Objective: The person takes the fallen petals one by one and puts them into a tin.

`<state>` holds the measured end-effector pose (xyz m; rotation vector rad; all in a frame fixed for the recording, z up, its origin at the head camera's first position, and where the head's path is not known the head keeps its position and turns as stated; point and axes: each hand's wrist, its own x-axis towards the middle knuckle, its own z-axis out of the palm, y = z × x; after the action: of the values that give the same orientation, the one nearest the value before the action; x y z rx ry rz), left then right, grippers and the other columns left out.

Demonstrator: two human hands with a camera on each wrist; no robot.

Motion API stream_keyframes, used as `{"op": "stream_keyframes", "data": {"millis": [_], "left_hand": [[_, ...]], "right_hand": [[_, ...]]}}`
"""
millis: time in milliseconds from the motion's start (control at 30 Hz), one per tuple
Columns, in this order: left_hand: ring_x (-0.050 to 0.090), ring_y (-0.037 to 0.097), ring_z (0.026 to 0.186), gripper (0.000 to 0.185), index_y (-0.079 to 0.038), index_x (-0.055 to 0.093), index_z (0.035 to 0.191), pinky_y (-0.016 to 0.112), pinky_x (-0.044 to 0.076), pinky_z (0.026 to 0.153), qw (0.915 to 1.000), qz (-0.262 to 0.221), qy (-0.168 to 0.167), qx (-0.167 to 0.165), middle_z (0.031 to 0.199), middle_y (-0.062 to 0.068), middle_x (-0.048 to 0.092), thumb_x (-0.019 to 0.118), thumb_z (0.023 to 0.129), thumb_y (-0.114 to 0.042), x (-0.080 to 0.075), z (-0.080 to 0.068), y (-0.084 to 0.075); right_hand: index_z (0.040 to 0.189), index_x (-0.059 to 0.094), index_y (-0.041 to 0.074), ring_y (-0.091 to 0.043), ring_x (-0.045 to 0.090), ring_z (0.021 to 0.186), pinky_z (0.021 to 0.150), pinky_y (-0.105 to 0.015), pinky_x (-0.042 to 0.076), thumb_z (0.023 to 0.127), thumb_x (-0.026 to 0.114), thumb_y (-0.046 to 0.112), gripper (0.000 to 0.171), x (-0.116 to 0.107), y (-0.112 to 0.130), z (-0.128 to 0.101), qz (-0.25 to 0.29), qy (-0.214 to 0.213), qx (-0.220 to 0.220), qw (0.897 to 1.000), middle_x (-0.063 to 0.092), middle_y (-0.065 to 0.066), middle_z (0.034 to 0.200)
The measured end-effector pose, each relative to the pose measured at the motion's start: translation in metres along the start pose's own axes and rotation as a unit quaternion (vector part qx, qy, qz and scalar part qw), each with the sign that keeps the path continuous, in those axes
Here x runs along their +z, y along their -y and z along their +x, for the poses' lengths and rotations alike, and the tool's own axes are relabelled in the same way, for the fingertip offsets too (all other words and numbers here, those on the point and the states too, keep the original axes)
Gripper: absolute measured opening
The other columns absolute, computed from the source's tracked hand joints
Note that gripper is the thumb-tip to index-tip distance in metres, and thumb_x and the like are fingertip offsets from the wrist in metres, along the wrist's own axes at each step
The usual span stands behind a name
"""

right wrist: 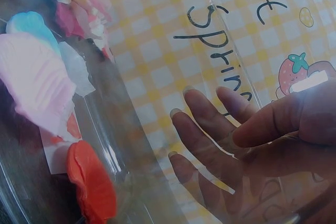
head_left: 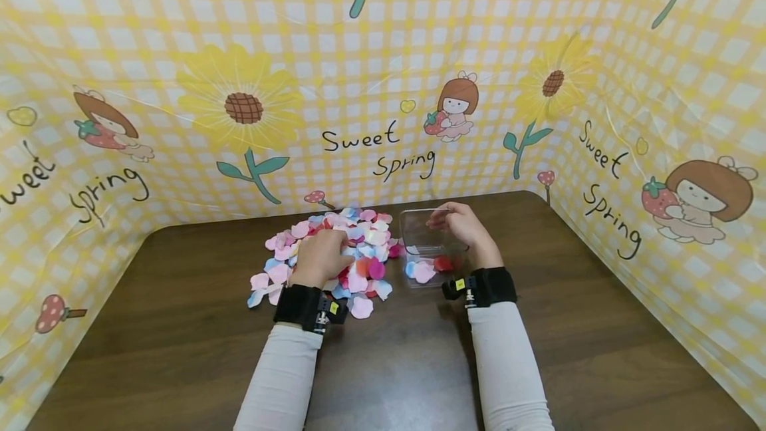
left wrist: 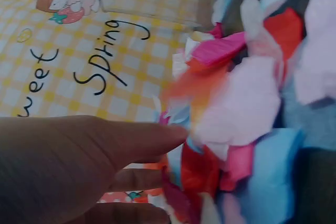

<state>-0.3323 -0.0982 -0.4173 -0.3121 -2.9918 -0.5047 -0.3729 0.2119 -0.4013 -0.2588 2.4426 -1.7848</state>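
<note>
Early stage: left hand flat on heap of coloured fabric petals, right hand gripping clear plastic box, few petals inside, most remain.

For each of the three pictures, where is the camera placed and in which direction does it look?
Head: worn on the head, looks forward and down at the table; shows both sleeves, left hand on the petal pile, right hand on the clear box.
Left wrist: looks along the left hand into the petal pile.
Right wrist: sees the right hand through the clear box wall.
Shared: all three show petals and box.
</note>
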Motion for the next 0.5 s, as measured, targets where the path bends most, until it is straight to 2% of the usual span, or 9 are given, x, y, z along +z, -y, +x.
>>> {"op": "stream_keyframes", "data": {"millis": [67,200,300,500], "left_hand": [[0.060,0.027,0.080,0.022,-0.009,0.072,0.101,0.045,0.044,0.073,0.9999,-0.002,-0.012,-0.002,0.085,0.006,0.065,0.080,0.087,-0.024,0.003,0.001,0.000],[0.058,0.027,0.076,0.012,-0.010,0.071,0.094,0.043,0.044,0.071,0.9995,-0.015,-0.024,-0.009,0.079,0.005,0.063,0.078,0.088,-0.018,0.004,0.002,0.002],[0.060,0.027,0.078,0.013,-0.008,0.075,0.100,0.044,0.047,0.073,0.9992,-0.027,-0.026,-0.014,0.085,0.006,0.068,0.077,0.090,-0.017,0.004,0.003,0.005],[0.062,0.027,0.080,0.013,-0.004,0.077,0.100,0.044,0.052,0.070,0.9979,-0.051,-0.038,-0.011,0.089,0.010,0.071,0.072,0.090,-0.011,-0.009,-0.001,0.010]], "right_hand": [[0.125,0.054,-0.018,-0.052,0.058,0.123,0.100,-0.054,0.044,0.096,0.026,-0.006,0.042,0.001,0.012,-0.007,-0.002,0.003,0.003,1.000,0.060,-0.038,0.128],[0.125,0.054,-0.017,-0.050,0.059,0.122,0.098,-0.052,0.045,0.096,0.028,-0.005,0.041,0.002,0.011,-0.009,-0.006,-0.003,0.000,1.000,0.061,-0.037,0.128],[0.123,0.058,-0.012,-0.046,0.063,0.119,0.094,-0.049,0.046,0.095,0.029,-0.004,0.041,0.002,-0.004,0.000,-0.006,-0.014,-0.007,1.000,0.065,-0.032,0.124],[0.120,0.060,-0.011,-0.043,0.066,0.115,0.091,-0.046,0.048,0.093,0.030,-0.004,0.041,0.002,-0.005,0.002,-0.017,-0.020,-0.013,1.000,0.068,-0.029,0.120]]}}
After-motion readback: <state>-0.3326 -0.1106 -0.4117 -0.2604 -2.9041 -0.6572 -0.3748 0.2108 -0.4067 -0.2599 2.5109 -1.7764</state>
